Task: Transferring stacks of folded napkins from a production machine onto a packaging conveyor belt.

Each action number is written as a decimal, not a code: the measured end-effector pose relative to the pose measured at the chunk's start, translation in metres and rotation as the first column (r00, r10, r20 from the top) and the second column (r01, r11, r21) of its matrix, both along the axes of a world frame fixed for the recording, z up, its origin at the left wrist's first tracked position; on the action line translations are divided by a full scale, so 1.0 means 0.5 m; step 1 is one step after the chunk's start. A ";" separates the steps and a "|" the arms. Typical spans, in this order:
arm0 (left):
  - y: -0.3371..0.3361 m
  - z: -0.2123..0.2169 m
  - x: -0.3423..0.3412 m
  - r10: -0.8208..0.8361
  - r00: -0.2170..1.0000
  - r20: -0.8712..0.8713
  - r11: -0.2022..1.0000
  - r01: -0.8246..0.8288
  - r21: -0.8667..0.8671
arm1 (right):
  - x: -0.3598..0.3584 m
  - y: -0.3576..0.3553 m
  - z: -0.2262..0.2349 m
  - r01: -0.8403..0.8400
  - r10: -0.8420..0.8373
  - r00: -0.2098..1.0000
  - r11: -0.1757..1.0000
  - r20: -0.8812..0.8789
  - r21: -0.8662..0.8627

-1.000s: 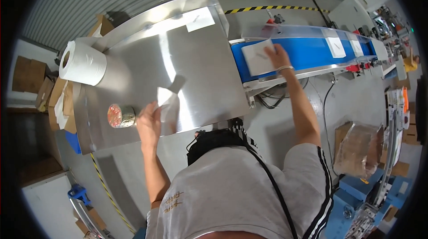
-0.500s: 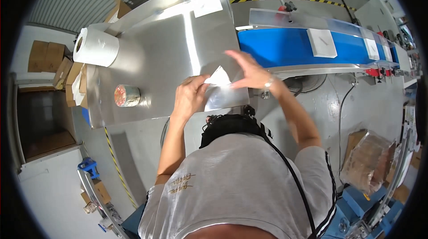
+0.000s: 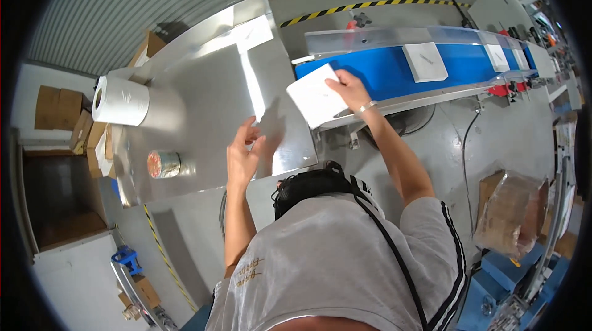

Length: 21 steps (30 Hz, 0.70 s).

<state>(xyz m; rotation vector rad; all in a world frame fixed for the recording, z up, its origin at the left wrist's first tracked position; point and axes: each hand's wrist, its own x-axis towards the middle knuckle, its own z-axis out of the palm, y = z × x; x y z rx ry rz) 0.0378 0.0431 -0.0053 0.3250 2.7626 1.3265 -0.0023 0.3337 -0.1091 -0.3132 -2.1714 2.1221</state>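
My right hand [image 3: 350,91] holds a flat white packet [image 3: 316,101] at the near end of the blue conveyor belt [image 3: 382,69], tilted over the belt's edge. My left hand [image 3: 243,153] hovers with fingers spread over the near right part of the shiny steel table [image 3: 197,103] and holds nothing. Two more white packets [image 3: 424,61] lie further along the belt to the right.
A large white paper roll [image 3: 121,101] and a small round tin [image 3: 163,164] sit at the table's left end. Cardboard boxes [image 3: 57,109] stand beyond it. A wrapped brown carton [image 3: 510,212] rests on the floor at right. Yellow-black tape [image 3: 370,5] marks the far floor.
My right hand has carried the white packet from the table's near edge up to the belt's end. My left hand has let go of it and stays over the table.
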 end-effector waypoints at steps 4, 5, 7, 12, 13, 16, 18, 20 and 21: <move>0.006 -0.042 -0.005 -0.054 0.996 0.071 0.998 0.052 0.025 | -0.033 0.119 0.009 0.147 -0.202 0.977 0.871 0.068 0.469; 0.016 -0.046 -0.008 -0.084 0.991 0.106 0.996 0.085 -0.004 | -0.036 0.153 0.008 0.183 -0.250 0.967 0.804 0.043 0.566; 0.027 -0.059 -0.018 -0.147 0.977 0.154 0.988 0.153 -0.031 | -0.039 0.225 -0.015 0.211 -0.339 0.940 0.673 0.042 0.709; 0.044 -0.086 -0.037 -0.240 0.938 0.251 0.969 0.247 0.006 | 0.060 0.242 0.039 0.497 -0.624 0.737 0.242 -0.258 0.834; 0.041 -0.108 -0.039 -0.237 0.949 0.209 0.971 0.229 0.065 | 0.089 0.242 0.040 0.625 -0.636 0.677 0.230 -0.371 0.746; 0.002 -0.202 -0.057 -0.218 0.933 0.286 0.836 0.028 0.547 | 0.166 0.176 -0.006 0.858 -0.647 0.479 0.205 -0.593 0.471; -0.019 -0.217 -0.068 -0.191 0.942 0.274 0.855 0.023 0.517 | 0.229 0.085 -0.031 0.887 -0.795 0.407 0.227 -0.450 0.403; -0.013 -0.219 -0.068 -0.250 0.926 0.282 0.847 0.068 0.527 | 0.292 0.006 -0.121 0.894 -0.804 0.377 0.187 -0.460 0.407; -0.018 -0.232 -0.073 -0.274 0.926 0.260 0.829 0.090 0.552 | 0.320 -0.041 -0.182 0.863 -0.786 0.414 0.179 -0.460 0.473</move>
